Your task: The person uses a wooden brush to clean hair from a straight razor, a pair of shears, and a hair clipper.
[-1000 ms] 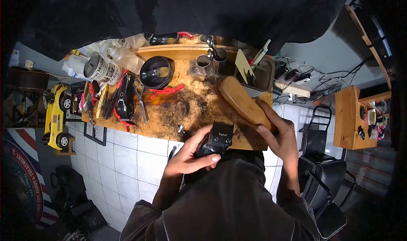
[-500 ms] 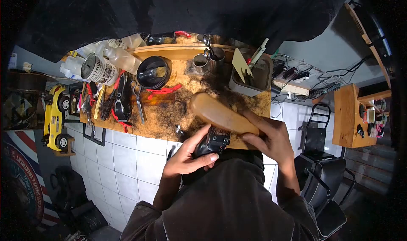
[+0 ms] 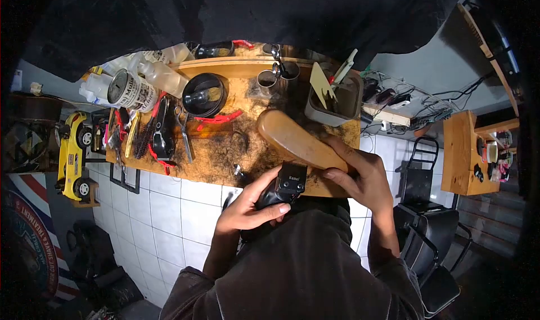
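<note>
My left hand (image 3: 250, 207) grips a black hair clipper (image 3: 284, 188) with its blade end pointing up toward the wooden shelf (image 3: 247, 151). My right hand (image 3: 360, 176) holds a wooden-backed brush (image 3: 295, 140) by one end, its back facing me, slanted up to the left just above the clipper's head. The brush's bristles are hidden from me. Dark hair clippings are strewn over the shelf under both.
The shelf carries spray bottles (image 3: 160, 75), a round tin (image 3: 129, 89), a black bowl (image 3: 205, 95), scissors (image 3: 183, 129), a second clipper (image 3: 162, 130), metal cups (image 3: 275, 78) and a grey bin of combs (image 3: 334, 98). Below is white tile. A black chair (image 3: 427, 235) stands at right.
The brush has swept left and down across the clipper's head, then lifted back up and right, so the clipper's label shows again. My left hand has stayed put.
</note>
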`<state>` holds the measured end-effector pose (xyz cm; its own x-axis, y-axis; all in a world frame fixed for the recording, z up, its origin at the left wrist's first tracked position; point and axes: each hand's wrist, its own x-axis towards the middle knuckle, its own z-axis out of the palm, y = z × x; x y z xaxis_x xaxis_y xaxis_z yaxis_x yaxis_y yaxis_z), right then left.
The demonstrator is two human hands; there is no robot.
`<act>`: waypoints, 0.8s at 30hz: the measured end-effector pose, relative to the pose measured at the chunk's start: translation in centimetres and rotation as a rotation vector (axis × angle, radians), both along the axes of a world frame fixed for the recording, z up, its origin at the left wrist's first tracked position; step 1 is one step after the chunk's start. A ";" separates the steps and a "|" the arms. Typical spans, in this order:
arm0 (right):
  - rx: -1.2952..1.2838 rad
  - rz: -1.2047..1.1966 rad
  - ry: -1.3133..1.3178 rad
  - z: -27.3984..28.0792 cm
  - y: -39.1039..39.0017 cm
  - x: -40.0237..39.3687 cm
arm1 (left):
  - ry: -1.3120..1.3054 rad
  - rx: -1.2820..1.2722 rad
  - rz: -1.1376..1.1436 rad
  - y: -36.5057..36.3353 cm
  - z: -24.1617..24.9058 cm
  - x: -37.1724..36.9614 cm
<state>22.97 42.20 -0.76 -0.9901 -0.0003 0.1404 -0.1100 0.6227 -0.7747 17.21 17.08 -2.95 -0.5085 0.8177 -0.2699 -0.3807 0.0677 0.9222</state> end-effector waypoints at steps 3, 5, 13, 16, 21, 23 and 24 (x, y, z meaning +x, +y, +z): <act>-0.079 0.021 0.155 -0.8 0.0 -0.1 | -0.012 0.028 0.018 0.0 -0.2 0.2; -0.038 0.088 0.065 -0.2 -0.4 0.0 | -0.011 0.008 0.016 0.1 0.3 0.2; 0.004 0.008 0.080 -0.6 -0.4 -0.3 | 0.031 0.002 0.004 -0.1 0.1 0.4; 0.037 0.014 0.105 -0.5 -0.4 -0.1 | 0.037 0.003 0.008 0.0 0.2 0.4; 0.029 0.024 0.058 -0.6 -0.5 -0.1 | -0.048 0.026 0.046 0.2 1.1 0.3; 0.072 0.009 0.074 -0.8 -0.4 -0.2 | -0.026 0.021 0.036 0.1 1.0 0.2; 0.071 0.008 0.075 -0.8 -0.3 -0.2 | -0.004 0.016 0.024 0.1 0.9 0.2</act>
